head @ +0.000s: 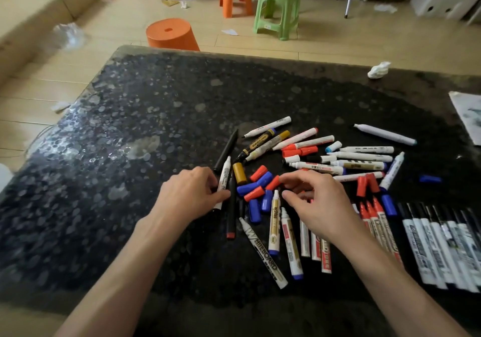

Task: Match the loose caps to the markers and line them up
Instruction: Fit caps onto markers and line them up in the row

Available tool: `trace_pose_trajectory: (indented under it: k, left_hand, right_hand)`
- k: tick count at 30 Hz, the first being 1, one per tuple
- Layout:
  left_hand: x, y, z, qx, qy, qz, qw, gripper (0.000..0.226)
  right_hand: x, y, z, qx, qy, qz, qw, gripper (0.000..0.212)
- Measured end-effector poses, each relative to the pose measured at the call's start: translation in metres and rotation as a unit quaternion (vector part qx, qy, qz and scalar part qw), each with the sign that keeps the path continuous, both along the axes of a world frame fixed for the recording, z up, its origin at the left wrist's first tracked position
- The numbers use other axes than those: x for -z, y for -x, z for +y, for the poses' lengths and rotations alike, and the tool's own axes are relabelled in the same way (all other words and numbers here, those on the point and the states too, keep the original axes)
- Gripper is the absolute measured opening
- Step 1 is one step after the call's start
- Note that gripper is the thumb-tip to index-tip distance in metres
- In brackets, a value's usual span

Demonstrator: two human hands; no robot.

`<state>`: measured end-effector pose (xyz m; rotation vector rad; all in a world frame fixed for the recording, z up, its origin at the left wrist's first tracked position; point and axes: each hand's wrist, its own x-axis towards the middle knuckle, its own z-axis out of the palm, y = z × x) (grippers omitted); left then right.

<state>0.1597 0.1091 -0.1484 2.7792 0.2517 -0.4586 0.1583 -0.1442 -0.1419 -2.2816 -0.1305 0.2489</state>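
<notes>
L hand (192,193) on dark speckled counter (130,154), grip pinching a white marker (223,180) w/ black marker (231,206) just beside it. Center: loose caps, gold cap (239,173), red caps (256,183) + blue caps (253,198) mixed in a pile. R hand (316,201) over the pile, grip pinching a red cap (273,182) at thumb/index tips. Behind: uncapped white markers (361,157) scattered. Far R near edge: lined-up row of black-capped markers (442,248), red-capped ones (374,216) beside R wrist.
</notes>
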Motion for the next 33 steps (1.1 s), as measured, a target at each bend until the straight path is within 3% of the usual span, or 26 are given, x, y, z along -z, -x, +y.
trace_pose_trajectory:
  k: [2, 8, 10, 12, 15, 18, 27, 33]
  left_hand:
    - [0.003, 0.001, -0.004, 0.004, -0.034, 0.013, 0.999, 0.035]
    - [-0.005, -0.004, 0.008, -0.019, 0.002, 0.049, 0.999, 0.018]
    - [-0.013, -0.002, 0.018, -0.022, 0.058, 0.037, 0.997, 0.017]
    - [-0.020, 0.002, 0.023, -0.011, 0.179, 0.017, 0.984, 0.012]
    - [-0.032, 0.011, 0.016, 0.048, 0.287, 0.000, 0.957, 0.014]
    - [-0.037, 0.015, 0.011, 0.083, 0.296, -0.031, 0.951, 0.026]
    - [-0.044, 0.017, -0.001, 0.074, 0.317, -0.092, 0.941, 0.030]
    - [-0.048, 0.018, -0.011, 0.084, 0.318, -0.090, 0.940, 0.031]
  right_hand:
    - [-0.002, -0.002, -0.001, 0.024, -0.055, 0.046, 0.997, 0.027]
    - [-0.009, -0.002, -0.010, 0.083, -0.166, 0.103, 0.977, 0.013]
    - [-0.013, -0.002, -0.011, 0.116, -0.228, 0.135, 0.957, 0.017]
    - [-0.018, -0.002, -0.015, 0.139, -0.267, 0.157, 0.941, 0.020]
    - [-0.026, -0.002, -0.020, 0.156, -0.277, 0.152, 0.936, 0.015]
    - [-0.030, -0.004, -0.026, 0.157, -0.293, 0.158, 0.930, 0.016]
    - [-0.041, 0.002, -0.042, 0.089, -0.304, 0.125, 0.940, 0.025]
    - [-0.047, 0.007, -0.047, 0.045, -0.306, 0.110, 0.945, 0.027]
